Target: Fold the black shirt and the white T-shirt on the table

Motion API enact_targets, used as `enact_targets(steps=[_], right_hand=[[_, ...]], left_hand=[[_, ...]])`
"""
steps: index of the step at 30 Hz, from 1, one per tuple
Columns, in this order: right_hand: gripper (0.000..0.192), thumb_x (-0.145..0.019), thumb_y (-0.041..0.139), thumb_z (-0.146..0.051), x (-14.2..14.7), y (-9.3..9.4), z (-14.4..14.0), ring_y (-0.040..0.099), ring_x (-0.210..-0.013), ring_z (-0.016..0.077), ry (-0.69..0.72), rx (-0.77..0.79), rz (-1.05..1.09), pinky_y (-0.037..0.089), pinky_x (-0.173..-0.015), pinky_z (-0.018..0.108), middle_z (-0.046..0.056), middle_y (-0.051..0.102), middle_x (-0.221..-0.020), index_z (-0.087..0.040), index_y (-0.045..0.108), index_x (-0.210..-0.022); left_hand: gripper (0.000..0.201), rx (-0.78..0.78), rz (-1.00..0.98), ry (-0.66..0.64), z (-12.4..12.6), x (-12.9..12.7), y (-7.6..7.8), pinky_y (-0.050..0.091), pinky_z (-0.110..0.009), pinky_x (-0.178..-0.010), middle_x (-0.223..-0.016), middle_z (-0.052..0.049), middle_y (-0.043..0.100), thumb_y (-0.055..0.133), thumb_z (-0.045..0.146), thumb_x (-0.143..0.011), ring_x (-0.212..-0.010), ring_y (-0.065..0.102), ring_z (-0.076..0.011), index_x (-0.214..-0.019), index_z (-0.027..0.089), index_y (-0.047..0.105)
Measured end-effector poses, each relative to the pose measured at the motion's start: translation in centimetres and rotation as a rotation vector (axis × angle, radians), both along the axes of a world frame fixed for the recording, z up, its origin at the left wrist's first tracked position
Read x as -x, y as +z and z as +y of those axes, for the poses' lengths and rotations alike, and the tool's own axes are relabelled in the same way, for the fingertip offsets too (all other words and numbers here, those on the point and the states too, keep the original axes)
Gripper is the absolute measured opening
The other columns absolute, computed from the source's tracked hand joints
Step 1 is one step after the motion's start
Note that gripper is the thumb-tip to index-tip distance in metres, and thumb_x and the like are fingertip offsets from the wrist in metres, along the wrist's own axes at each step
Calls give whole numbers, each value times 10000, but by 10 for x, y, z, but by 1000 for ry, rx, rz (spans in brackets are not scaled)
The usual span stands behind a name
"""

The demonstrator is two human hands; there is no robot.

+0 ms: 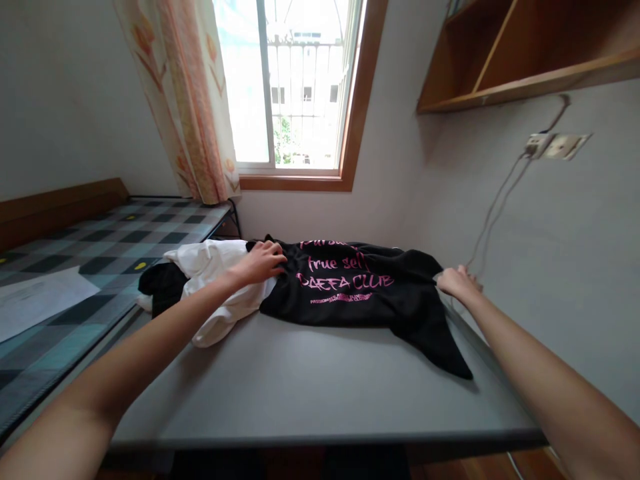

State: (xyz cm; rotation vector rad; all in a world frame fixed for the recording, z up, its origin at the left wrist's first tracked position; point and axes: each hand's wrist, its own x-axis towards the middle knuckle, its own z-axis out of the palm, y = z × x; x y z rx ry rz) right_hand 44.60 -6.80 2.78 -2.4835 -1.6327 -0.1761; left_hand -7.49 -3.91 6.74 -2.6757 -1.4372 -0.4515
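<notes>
A black T-shirt (345, 293) with pink lettering lies across the grey table, its neck side toward the right and one sleeve pointing at the table's near right edge. My left hand (263, 261) rests on its left end, fingers bent and apart on the cloth. At the far right end, my right hand (457, 281) is closed on the shirt's edge; the fingertips are partly hidden. White clothing (220, 320) lies bunched beside the T-shirt on the left, under my left forearm. A bundle of black cloth (163, 283) sits at its far left.
The grey table (310, 393) meets the wall on the right. To the left is a bed with a checked cover (165, 220) and paper (45, 300) on it. A curtain (185, 100) hangs beside the window. Above right are a wooden shelf (530, 83) and a socket with cables (540, 145).
</notes>
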Motion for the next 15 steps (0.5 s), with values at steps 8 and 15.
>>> enact_targets(steps=[8,15], right_hand=[[880,-801,569,-653,76,-18,-54,292,-1447,347,680,331,133,279,-1162,486,135,347,-1569,-217,348,-1534],[841,-863,481,-636,104,-33,-66,112,-1479,418,580,463,80,239,-1126,630,127,126,-1637,-295,192,-1575]], left_hand=[[721,329,221,-238,-40,-16,-55,300,-448,-1125,-1546,-159,375,592,558,-858,-1445,289,-367,-1477,235,413],[464,229,162,-241,-28,-28,-82,222,-449,-1191,-1537,-151,394,372,315,-992,-1482,217,-295,-1421,162,460]])
